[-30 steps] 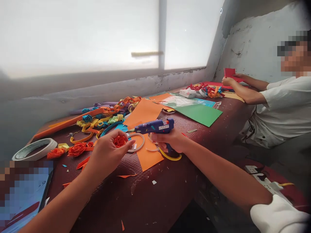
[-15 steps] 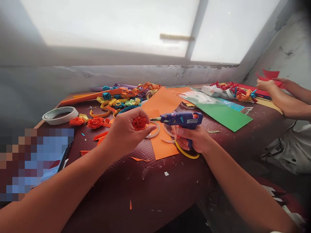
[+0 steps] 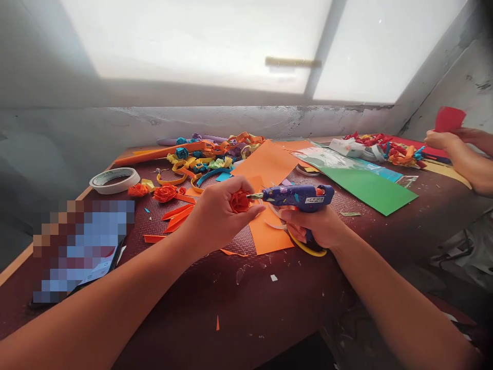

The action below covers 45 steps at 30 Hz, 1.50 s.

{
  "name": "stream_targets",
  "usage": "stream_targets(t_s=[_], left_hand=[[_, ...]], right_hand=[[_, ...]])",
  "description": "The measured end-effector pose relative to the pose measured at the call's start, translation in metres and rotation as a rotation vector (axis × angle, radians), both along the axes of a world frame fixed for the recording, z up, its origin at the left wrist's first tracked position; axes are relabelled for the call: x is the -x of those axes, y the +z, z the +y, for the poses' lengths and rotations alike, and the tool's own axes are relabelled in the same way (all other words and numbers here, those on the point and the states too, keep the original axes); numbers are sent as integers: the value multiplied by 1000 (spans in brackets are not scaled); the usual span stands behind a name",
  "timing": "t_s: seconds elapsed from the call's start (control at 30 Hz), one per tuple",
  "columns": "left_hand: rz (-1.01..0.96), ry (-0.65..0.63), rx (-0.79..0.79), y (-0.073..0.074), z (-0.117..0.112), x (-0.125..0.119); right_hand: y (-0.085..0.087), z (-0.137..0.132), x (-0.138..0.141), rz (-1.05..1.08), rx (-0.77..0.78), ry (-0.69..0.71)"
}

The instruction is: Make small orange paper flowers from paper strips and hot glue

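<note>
An orange paper rose (image 3: pixel 239 202) is curled inside my left hand (image 3: pixel 221 213), whose fingers and thumb close round it. My right hand (image 3: pixel 314 225) grips a dark blue hot glue gun (image 3: pixel 296 197) by its handle, finger near the trigger. The gun's nozzle points left and reaches the rose's open side; whether it touches the petals I cannot tell. Below the gun lie orange paper (image 3: pixel 269 236) and a yellow ring-shaped edge (image 3: pixel 308 249), partly hidden by my right hand. More orange paper roses (image 3: pixel 165 192) and folded orange strips (image 3: pixel 179 218) rest left of my left hand.
A tape roll (image 3: pixel 114 181) and a phone with a blurred screen (image 3: pixel 94 246) lie at the left. Colourful paper strips and flowers (image 3: pixel 208 159) heap at the back. Green paper (image 3: pixel 370 190) lies right. Another person's hands (image 3: pixel 447 141) hold red paper at far right.
The glue gun's nozzle has come up to the rose, closing the small gap between them. The view has shifted slightly left. The other person's red paper has changed shape.
</note>
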<state>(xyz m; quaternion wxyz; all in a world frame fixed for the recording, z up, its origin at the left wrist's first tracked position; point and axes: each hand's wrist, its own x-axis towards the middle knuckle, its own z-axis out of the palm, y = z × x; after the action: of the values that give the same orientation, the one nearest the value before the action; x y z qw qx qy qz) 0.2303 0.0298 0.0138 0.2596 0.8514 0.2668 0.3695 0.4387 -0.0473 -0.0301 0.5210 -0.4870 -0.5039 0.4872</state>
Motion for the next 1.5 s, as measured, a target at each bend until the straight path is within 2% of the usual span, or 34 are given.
stream_targets(t_s=[0.13,0.3,0.5,0.67,0.83,0.9,1.0,1.07,1.13,1.23,1.5], left_hand=[[-18,-1,36,1,2,-1],[-18,105,55,2,11,-1],[8,136,55,1,14,-1],[23,139,55,1,14,-1],[62,144,15,-1,16,0],[57,161,-101,-2,16,3],[-18,120,-538,-2,11,8],[22,-26,-876,-2,4,9],[131,-137,-1079,-2,-4,7],[226,-168,-1174,-4,-14,0],[284,-93,-1163,-9,-17,-4]], right_hand=[[3,1,2,85,-22,13],[7,2,4,221,-131,-1],[7,3,6,171,-101,-8],[7,5,3,227,-110,37],[8,7,2,303,-69,-45],[8,7,2,319,-55,-72],[7,8,3,309,-42,-101],[7,8,3,276,-52,-106],[6,8,3,217,-71,-91],[4,9,4,144,-92,-65],[9,9,7,91,-95,-53]])
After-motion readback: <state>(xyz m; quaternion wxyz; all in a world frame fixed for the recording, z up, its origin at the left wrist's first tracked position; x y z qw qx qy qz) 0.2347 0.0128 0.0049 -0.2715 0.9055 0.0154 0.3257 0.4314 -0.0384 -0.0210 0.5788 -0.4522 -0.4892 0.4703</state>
